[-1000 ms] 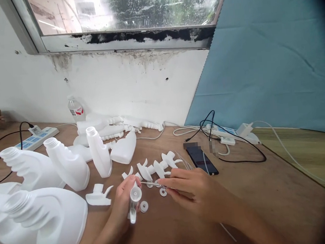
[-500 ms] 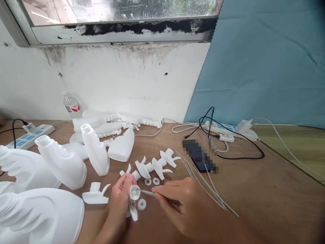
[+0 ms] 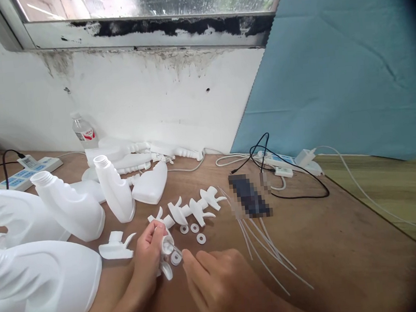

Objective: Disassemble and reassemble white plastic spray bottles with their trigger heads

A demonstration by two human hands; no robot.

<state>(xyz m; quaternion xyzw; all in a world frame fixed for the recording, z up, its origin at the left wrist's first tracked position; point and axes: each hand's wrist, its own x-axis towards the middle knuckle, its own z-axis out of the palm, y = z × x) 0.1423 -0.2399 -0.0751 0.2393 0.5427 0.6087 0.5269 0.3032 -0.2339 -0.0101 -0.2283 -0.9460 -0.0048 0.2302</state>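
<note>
My left hand is closed around a white trigger spray head, its round collar opening turned towards my right hand. My right hand pinches thin tweezers, mostly hidden by the fingers; their tip is at the collar opening. White ring washers lie just below the collar, and further loose washers lie beyond my right fingers. Behind my hands several white trigger heads lie in a slanting row. Another trigger head rests left of my left hand.
White bottles crowd the left side, with more bottles towards the wall. Thin white tubes lie to the right, near a blurred dark phone. Power strips with cables and a water bottle stand along the back.
My right hand has moved left and down, bringing the tweezers closer to the spray head's collar. A washer near my right fingers now shows. The whole view has shifted slightly.
</note>
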